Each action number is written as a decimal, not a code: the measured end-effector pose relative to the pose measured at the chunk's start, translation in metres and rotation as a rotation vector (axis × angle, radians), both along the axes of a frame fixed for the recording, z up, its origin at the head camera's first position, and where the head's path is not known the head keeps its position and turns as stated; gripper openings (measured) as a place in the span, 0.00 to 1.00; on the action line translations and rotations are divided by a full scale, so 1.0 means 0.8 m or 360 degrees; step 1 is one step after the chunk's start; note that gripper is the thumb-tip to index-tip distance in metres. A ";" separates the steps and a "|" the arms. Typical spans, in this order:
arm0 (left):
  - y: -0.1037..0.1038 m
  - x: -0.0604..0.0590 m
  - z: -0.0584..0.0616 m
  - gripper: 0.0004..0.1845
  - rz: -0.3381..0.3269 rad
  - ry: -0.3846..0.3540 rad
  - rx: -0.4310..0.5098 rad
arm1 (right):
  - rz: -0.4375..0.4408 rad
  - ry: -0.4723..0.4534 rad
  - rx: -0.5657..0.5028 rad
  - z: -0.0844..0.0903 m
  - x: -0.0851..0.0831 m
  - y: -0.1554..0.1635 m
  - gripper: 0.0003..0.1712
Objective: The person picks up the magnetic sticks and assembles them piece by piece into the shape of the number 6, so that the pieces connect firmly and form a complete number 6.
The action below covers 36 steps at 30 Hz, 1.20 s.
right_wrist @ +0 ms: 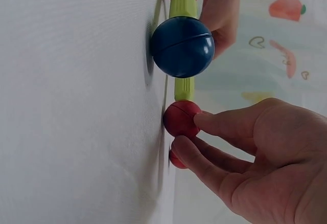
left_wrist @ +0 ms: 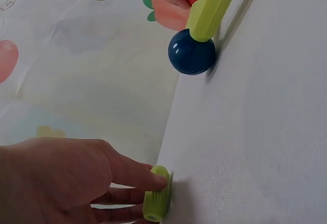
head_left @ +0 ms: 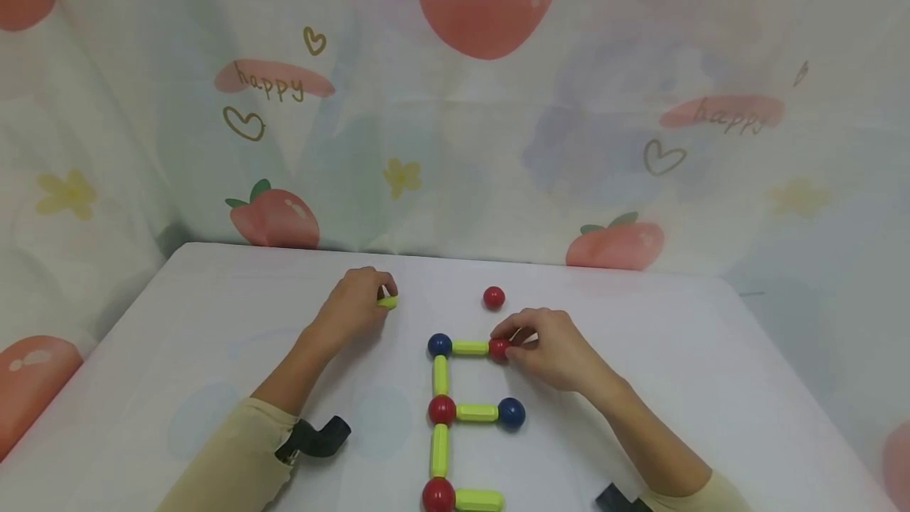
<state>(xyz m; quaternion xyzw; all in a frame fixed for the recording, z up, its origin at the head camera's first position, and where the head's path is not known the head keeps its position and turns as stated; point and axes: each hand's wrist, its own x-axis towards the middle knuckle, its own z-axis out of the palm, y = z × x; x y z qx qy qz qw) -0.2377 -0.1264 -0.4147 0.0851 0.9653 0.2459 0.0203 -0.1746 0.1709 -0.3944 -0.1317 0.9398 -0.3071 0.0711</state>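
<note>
Fingers of the right hand (head_left: 558, 350) pinching a red ball (head_left: 499, 349) at the free end of the top green rod (head_left: 470, 348), middle of the white worktop (head_left: 711, 370), that rod running to a blue ball (head_left: 439, 345) at the corner of the ball-and-rod figure. Fingers of the left hand (head_left: 355, 306) curled on a loose green rod (head_left: 387, 302) lying flat on the worktop, left of the figure and nearer the far edge. Loose red ball (head_left: 494, 297) apart, just beyond the right hand toward the far edge.
</note>
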 end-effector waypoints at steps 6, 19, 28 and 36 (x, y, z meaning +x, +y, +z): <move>0.003 0.014 0.010 0.08 0.0058 0.0005 0.0017 | 0.0015 0.0009 0.0013 0.000 0.000 0.000 0.15; 0.039 0.073 0.041 0.11 0.0005 -0.0227 0.0501 | 0.0031 -0.0005 0.0007 -0.002 -0.002 0.000 0.15; 0.075 0.116 0.040 0.12 -0.0154 -0.0485 0.1027 | 0.0046 -0.0008 -0.0004 0.000 -0.004 0.005 0.15; 0.107 0.153 0.034 0.11 -0.0161 -0.0735 0.1178 | 0.0059 0.0015 -0.0016 -0.001 -0.004 0.005 0.15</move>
